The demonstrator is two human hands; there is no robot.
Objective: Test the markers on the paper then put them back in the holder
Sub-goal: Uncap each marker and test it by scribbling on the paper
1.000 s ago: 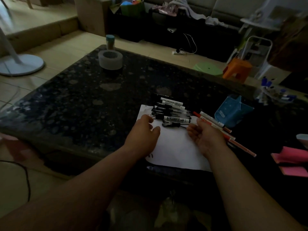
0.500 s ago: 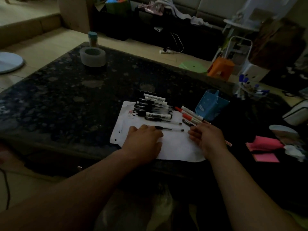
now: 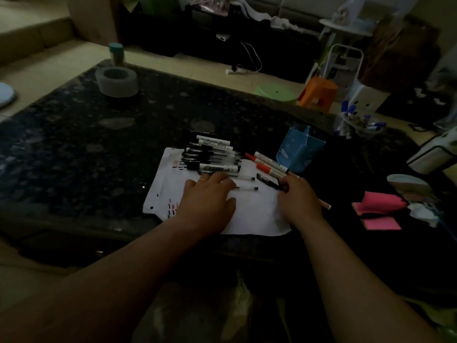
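A white sheet of paper [image 3: 257,211] lies on the dark table [image 3: 74,144], with short red and black test strokes near its left edge. Several black markers and pens [image 3: 212,157] lie in a row along the paper's far edge. Two red-capped markers [image 3: 268,163] rest to their right. Beyond them stands the blue holder [image 3: 300,151], empty as far as I can see. My left hand [image 3: 207,201] lies flat on the paper, fingers spread, beside two thin pens [image 3: 247,188]. My right hand [image 3: 298,199] pinches a black marker [image 3: 268,180] at the paper's right edge.
A grey tape roll [image 3: 116,81] and a small jar [image 3: 116,54] sit at the table's far left. Pink sticky notes [image 3: 379,212] lie to the right, with a clear tub of blue markers [image 3: 358,121] behind them. An orange stool [image 3: 319,92] stands on the floor.
The camera view shifted left and down. My left hand slid flat onto the middle of the paper. My right hand closed its fingertips on the black marker.
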